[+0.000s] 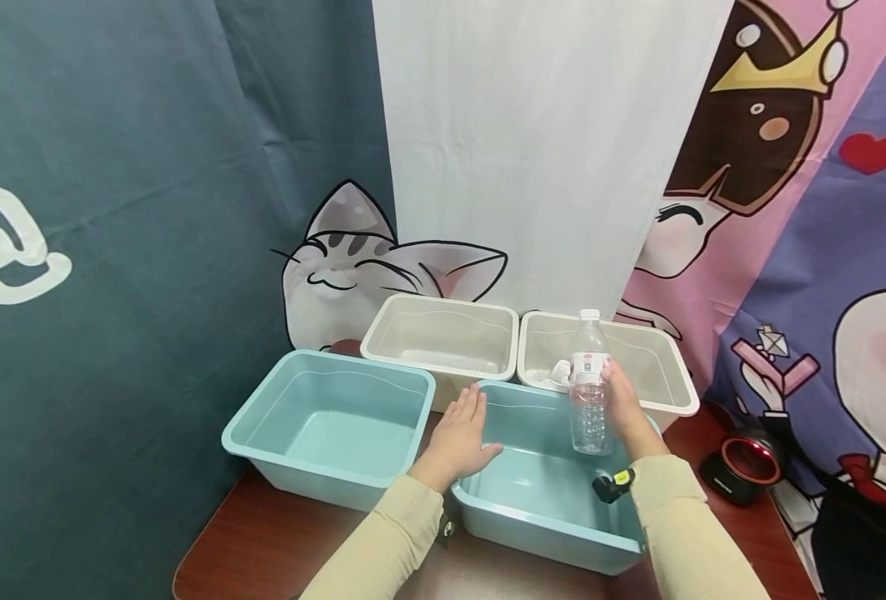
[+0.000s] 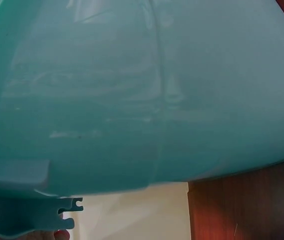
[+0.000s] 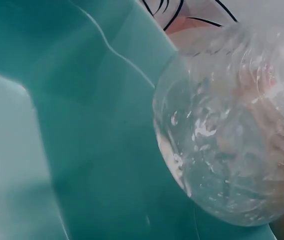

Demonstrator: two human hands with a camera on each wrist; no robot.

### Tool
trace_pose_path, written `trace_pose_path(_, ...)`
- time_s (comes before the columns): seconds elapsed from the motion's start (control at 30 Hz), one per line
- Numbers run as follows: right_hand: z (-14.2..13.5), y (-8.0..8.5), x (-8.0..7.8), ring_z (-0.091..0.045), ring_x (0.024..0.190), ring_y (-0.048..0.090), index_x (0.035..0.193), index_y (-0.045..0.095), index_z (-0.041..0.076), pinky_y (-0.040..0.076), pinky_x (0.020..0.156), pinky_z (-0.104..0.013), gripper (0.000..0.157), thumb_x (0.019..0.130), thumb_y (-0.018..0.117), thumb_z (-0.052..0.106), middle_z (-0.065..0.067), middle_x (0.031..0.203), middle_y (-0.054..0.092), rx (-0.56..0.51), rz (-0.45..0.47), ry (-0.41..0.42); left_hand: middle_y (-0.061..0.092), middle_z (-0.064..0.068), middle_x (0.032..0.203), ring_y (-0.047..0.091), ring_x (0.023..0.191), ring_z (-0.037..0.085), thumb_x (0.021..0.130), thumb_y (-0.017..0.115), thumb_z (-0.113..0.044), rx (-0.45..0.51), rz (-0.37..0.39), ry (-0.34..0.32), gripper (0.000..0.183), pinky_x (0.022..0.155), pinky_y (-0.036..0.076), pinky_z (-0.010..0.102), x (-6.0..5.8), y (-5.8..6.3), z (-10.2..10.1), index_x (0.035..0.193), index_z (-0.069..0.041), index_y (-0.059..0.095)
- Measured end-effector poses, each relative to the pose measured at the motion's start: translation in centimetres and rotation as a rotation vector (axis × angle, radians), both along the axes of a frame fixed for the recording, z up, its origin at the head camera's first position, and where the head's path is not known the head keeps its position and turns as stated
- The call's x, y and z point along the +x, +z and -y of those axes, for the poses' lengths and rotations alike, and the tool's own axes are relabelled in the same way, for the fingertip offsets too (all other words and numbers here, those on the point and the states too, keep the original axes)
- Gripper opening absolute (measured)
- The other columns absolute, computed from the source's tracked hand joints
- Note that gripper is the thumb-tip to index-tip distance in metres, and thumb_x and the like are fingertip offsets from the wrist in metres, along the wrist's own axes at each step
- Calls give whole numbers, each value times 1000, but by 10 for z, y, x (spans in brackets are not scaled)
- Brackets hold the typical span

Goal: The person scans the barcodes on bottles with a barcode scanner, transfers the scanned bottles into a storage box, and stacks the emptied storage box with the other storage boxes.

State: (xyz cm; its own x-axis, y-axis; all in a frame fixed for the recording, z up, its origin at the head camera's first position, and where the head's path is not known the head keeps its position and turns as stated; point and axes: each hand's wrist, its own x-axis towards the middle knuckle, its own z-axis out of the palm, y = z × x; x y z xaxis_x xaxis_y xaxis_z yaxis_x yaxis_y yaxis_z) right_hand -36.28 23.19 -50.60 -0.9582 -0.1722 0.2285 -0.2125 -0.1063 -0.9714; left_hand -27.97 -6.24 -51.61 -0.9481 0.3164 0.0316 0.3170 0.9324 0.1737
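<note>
Clear plastic fills the grip as a person's right hand (image 1: pixel 627 410) clasps an upright bottle (image 1: pixel 589 410) over a blue tub (image 1: pixel 540 538), a cream bin (image 1: pixel 654 363) beyond the grip and the left hand (image 1: pixel 458 438), fingers straight, leftward by the tub's rim.

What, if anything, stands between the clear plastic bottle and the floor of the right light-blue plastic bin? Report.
Nothing visible: the right hand holds the bottle over the bin, and no loose object shows below; the left hand is off to one side.

The brown table (image 1: pixel 285 533) bears blue bins (image 1: pixel 315 482), cream bins (image 1: pixel 443 321) and a black device (image 1: pixel 738 467).
</note>
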Motion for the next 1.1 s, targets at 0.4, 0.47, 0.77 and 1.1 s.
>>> trace_pose_path(0.4, 3, 9, 3, -7, 77, 69, 136, 31, 10, 60, 69, -29, 34, 109, 46, 23, 13, 94, 66, 24, 113, -13, 11, 19, 168, 13, 155, 31, 97, 56, -56, -7, -15, -2, 92, 124, 19, 42, 0, -4, 0, 159, 2, 21)
trace_pose_path(0.47, 2, 8, 3, -7, 78, 68, 134, 33, 12, 60, 69, -29, 32, 107, 50, 18, 13, 96, 65, 17, 123, -30, 12, 20, 168, 14, 155, 32, 97, 57, -56, -7, -17, -3, 92, 124, 20, 42, 0, -5, 0, 159, 2, 21)
trace_pose_path(0.77, -2, 3, 1, -8, 81, 69, 124, 42, 20, 60, 70, -28, 21, 105, 49, 13, 12, 98, 69, -17, 71, -34, 11, 19, 168, 13, 155, 32, 97, 57, -56, -6, -10, 0, 92, 124, 20, 42, 1, -5, 0, 159, 2, 22)
trace_pose_path(1.1, -5, 5, 6, -9, 82, 69, 110, 63, 25, 57, 70, -24, 31, 104, 36, 11, 8, 94, 72, -194, 4, -9, 12, 19, 168, 14, 155, 32, 96, 58, -56, -14, -17, 1, 92, 124, 20, 41, 3, -2, 0, 159, 1, 23)
